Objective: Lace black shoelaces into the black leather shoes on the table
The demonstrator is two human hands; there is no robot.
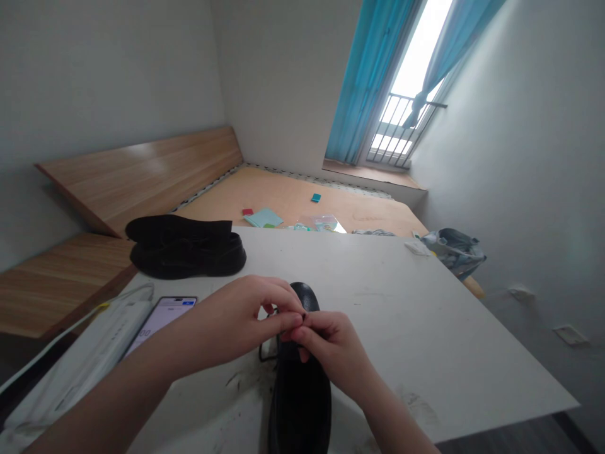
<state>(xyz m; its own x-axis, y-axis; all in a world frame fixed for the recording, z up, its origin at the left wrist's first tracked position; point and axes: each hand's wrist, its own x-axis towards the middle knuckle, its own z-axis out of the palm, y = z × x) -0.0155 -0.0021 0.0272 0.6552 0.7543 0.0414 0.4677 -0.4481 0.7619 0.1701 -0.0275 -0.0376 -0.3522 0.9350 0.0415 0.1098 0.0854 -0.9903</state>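
Observation:
A black shoe (300, 397) lies on the white table (425, 328), its toe pointing away from me. Both my hands meet over its laces. My left hand (236, 321) pinches a black lace with thumb and forefinger. My right hand (331, 350) is closed in a pinch against it, fingertips touching the left hand's. A loop of black lace (265, 353) hangs off the shoe's left side. A second black shoe (186, 247) lies on its side at the table's far left edge.
A phone (161, 320) with a lit screen and a white power strip (94, 353) lie at the table's left. Behind stands a wooden bed frame (293, 198) with small coloured items. A grey bag (454, 251) sits at the right, a window with blue curtains (368, 82) beyond.

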